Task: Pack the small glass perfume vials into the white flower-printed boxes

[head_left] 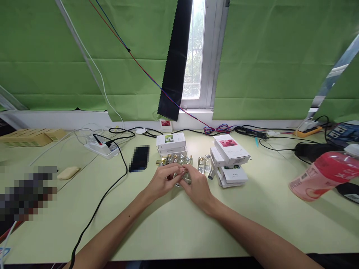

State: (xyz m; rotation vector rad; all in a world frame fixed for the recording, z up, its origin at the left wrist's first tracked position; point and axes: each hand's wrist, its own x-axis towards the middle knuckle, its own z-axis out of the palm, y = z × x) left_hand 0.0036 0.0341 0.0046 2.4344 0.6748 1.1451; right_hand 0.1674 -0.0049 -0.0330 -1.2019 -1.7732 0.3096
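Observation:
My left hand [162, 179] and my right hand [198, 187] meet at the middle of the table, fingertips close together. Between them shows a small clear glass bottle [186, 179], partly hidden by my fingers, which are closed around its upper part. Just behind my hands stand several small glass bottles [181, 159] with metallic tops. To the right of my right hand are two more upright glass bottles [207, 163], and a silver cap [211, 174] lies beside them.
White boxes with flower pictures are stacked behind [171, 141] and at the right [232, 149]. A phone [139, 158] lies left of the bottles. A black cable [113, 185] crosses the table's left side. A pink drink bottle [322, 175] leans at far right.

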